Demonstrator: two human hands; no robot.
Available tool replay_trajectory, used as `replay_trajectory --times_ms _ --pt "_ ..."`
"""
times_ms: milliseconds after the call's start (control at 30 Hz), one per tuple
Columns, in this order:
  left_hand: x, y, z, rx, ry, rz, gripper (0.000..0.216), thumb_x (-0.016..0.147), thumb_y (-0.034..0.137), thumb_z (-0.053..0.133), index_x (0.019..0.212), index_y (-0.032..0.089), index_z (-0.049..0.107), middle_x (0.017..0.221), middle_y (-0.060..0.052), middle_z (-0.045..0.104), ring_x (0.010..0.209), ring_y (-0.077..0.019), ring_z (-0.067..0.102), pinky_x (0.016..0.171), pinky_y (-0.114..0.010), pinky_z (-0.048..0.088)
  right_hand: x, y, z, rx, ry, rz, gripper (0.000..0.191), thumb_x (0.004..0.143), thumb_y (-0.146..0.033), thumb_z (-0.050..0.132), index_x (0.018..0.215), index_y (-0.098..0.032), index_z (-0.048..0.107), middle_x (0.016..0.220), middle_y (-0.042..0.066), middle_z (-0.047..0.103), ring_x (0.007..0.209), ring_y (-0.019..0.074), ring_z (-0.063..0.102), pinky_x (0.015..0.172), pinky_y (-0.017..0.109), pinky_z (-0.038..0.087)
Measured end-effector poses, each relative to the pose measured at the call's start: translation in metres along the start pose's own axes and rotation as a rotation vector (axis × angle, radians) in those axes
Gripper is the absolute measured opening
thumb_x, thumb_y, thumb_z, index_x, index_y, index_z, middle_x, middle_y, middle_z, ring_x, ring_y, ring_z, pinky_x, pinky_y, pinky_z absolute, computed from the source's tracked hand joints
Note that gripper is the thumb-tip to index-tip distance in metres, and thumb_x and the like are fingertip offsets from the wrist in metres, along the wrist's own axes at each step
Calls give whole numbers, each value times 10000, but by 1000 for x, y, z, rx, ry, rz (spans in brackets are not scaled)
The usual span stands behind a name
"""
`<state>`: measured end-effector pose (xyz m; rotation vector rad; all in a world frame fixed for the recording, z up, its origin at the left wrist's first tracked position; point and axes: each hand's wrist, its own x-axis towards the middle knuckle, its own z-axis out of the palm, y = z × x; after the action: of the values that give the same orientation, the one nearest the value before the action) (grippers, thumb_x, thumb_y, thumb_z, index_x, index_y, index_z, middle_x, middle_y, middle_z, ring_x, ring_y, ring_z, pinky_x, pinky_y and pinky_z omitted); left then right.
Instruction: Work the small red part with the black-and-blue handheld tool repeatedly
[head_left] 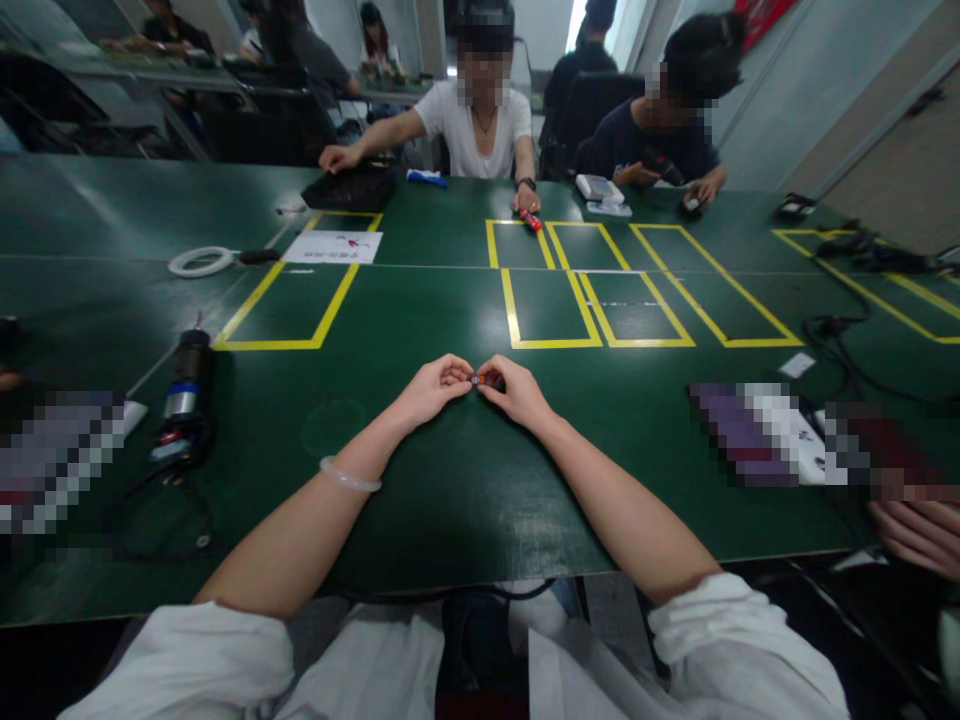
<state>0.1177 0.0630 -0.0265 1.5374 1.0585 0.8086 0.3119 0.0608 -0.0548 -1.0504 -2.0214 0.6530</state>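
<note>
My left hand [435, 390] and my right hand [517, 390] meet over the middle of the green table [450, 480]. Between their fingertips is a small dark part with red and a bit of silver [476, 380]. Both hands are closed in a pinch at it, the left on one side and the right on the other. Most of the part is hidden by my fingers, and its kind is too small to make out. A pale bracelet [350, 476] circles my left wrist.
Yellow tape outlines [555, 343] mark the table ahead. A black-and-silver cylindrical tool [184, 385] lies left, beyond it a white tape roll [201, 262] and printed sheet [334, 247]. Across, a person's hand touches a red object [530, 220]; black cables [832, 325] run at right.
</note>
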Motion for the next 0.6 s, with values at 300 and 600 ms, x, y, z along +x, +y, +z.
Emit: replay_trajectory --times_ms 300,600 --pt "-2 0 -3 5 -12 -11 358 740 350 693 1015 144 592 946 -54 631 876 -159 596 878 -351 460 0 -3 -1 53 5 47 122 825 -228 591 945 -209 594 866 3 627 758 136 577 697 258 436" --pt "-34 16 -30 403 -201 -9 595 813 483 594 1341 229 493 1226 -102 620 1131 -241 588 995 -389 443 2 2 1 188 2 113 134 812 -250 594 934 -196 588 812 -5 625 697 120 556 660 242 432"
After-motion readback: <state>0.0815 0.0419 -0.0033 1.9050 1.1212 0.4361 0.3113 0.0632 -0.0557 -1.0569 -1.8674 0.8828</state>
